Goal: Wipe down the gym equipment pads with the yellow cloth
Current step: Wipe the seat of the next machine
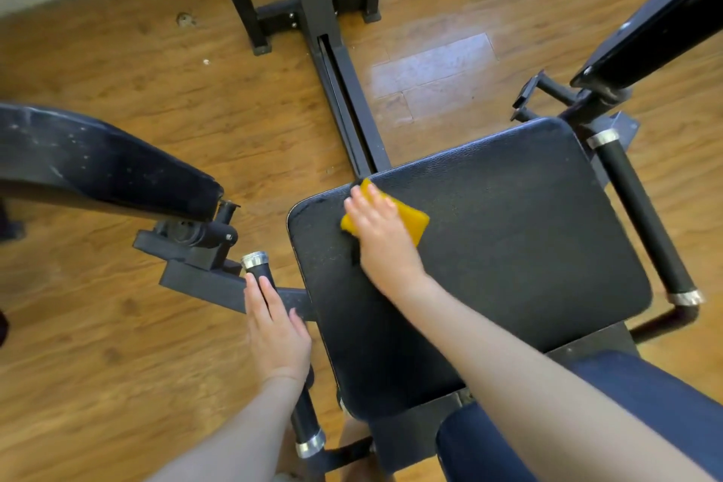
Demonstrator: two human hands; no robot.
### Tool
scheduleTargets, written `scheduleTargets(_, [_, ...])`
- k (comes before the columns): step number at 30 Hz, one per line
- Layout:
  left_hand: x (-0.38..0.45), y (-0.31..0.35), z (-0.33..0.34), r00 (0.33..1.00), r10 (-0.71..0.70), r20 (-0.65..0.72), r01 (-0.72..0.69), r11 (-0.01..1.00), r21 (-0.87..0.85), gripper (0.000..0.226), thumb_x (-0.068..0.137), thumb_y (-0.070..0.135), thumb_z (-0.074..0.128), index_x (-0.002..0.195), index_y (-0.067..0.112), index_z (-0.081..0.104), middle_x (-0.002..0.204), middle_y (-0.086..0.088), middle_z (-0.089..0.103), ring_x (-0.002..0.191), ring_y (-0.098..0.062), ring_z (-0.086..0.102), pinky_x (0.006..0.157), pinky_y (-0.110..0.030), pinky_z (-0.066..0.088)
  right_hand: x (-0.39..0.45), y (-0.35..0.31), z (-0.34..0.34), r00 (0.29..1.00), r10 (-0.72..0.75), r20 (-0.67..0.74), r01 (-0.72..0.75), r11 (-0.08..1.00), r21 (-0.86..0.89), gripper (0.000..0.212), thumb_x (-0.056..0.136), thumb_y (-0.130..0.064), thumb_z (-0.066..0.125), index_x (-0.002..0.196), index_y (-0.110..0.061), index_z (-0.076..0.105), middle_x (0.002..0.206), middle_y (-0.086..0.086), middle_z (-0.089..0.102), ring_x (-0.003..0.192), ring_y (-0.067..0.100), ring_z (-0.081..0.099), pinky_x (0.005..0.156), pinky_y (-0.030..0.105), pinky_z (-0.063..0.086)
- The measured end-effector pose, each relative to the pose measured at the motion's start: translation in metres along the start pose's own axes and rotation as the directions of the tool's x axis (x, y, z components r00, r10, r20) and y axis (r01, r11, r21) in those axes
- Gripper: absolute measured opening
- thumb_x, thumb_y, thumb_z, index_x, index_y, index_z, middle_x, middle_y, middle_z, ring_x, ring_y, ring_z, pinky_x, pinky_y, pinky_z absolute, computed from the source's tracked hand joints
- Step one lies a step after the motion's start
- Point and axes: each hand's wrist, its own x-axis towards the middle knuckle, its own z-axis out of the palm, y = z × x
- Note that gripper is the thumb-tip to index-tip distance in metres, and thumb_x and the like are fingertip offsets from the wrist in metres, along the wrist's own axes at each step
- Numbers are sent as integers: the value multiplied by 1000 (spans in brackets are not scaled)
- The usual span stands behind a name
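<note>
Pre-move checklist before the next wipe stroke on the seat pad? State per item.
1. Yellow cloth lies flat on the seat pad: ok.
2. Right hand presses the cloth with straight fingers: ok.
3. Left hand rests on the left handle grip for bracing: ok.
4. Stroke path toward the pad's right side free of objects: ok.
5. Cloth sits at the pad's far left corner, so most of the pad is left to cover: cannot tell what is already wiped.
6. Left arm pad shows pale specks: not ok, needs wiping.
</note>
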Motion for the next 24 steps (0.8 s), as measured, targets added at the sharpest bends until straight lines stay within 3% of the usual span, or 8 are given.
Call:
scheduleTargets(2, [0,0,0,1000,-9,-2,9,1000,-4,70,81,1,65,140,-8,30,149,-26,26,134,-42,34,96,-49,43,-8,-11,1,993,-91,77,86,994,63,60,87,8,41,144,-9,30,154,6,20,144,24,8,116,33,5])
scheduleTargets(5, [0,1,-1,1000,-11,2,11,1000,-27,69,81,2,65,140,-8,31,149,-25,27,134,-41,34,97,-50,44,-5,14,-24,990,-143,1,140,971,193,56,81,16,41,132,-4,48,144,14,40,138,30,29,113,29,13])
scheduleTargets(7, [1,2,-1,1000,-13,0,13,999,-36,69,81,2,65,141,-7,31,150,-23,27,134,-40,34,96,-49,44,8,47,-44,992,51,-117,-24,976,217,48,85,13,42,129,-3,52,142,16,43,135,31,33,112,34,19])
scheduleTargets(9, [1,1,0,1000,-21,-1,21,999,-35,70,81,3,65,141,-6,31,150,-22,26,134,-40,34,96,-48,44,25,72,-55,966,234,-110,-213,962,174,44,93,3,40,136,-5,43,149,12,32,141,29,21,114,38,14])
scheduleTargets(11, [1,1,0,1000,-18,-1,18,999,-32,71,80,4,67,141,-6,31,150,-22,27,133,-40,37,95,-48,45,38,78,-50,954,284,-98,-279,958,62,44,94,-1,39,138,-5,40,150,11,30,142,30,15,114,40,10])
scheduleTargets(15, [1,0,-1,1000,0,-14,1,1000,4,72,77,6,70,139,-6,35,148,-22,31,130,-39,41,94,-46,45,47,27,-12,994,70,-84,-69,997,14,49,89,7,40,136,-4,43,147,12,36,141,30,21,114,41,10])
scheduleTargets(19, [1,0,-2,1000,3,-16,-2,1000,18,74,74,6,72,138,-7,36,147,-23,33,128,-39,44,92,-45,47,36,-27,13,995,-101,-11,102,994,35,57,87,8,40,142,-6,32,151,10,28,143,26,15,116,38,7])
scheduleTargets(24, [2,-2,1,999,25,-27,-25,1000,-2,73,71,2,74,135,-10,39,143,-27,36,125,-42,46,90,-50,48,-33,-36,17,893,-394,217,382,919,98,63,83,9,47,142,-8,32,152,8,25,143,25,9,110,34,-7])
